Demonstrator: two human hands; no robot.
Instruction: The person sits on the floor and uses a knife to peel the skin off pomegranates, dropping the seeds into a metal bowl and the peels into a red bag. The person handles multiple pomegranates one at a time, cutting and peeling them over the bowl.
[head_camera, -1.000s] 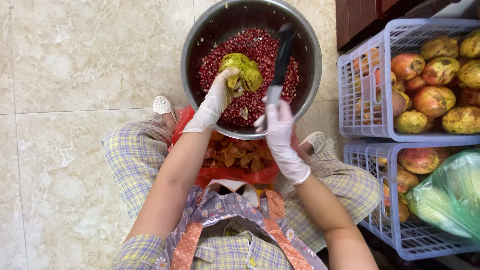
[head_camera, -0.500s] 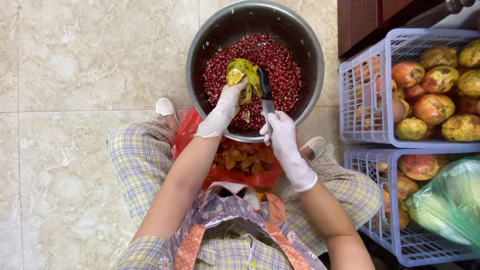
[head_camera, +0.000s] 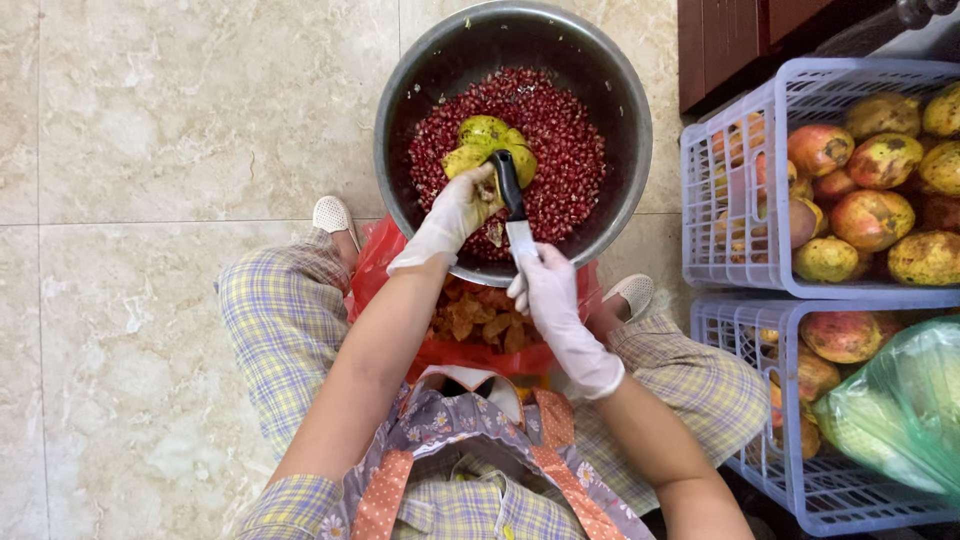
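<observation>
Two gloved hands at work over one steel bowl on the tiled floor, seen from above.

Left hand — white glove, clenched round a yellow-green pomegranate piece, held over the middle of the bowl.

Right hand — white glove, closed on a knife by its blade end, the black handle turned away and lying against the fruit piece.

Seeds — a deep red layer covering the bowl's bottom; too many to count. By my reading a good share of the work is done, since the layer is thick.

Peel scraps — one heap of brownish husks in a red plastic bag on the near side of the bowl, between the person's knees. This also suggests several fruits are already emptied.

Crates — two pale blue plastic ones at the right, one far, one near. The far crate shows about ten whole pomegranates, red and yellow; the near crate shows roughly three more, partly hidden by one green plastic bag. Plenty of fruit looks left to open.

Also in view: two white shoes, checked trousers, one flowered apron, one dark wooden cabinet at the far right.
</observation>
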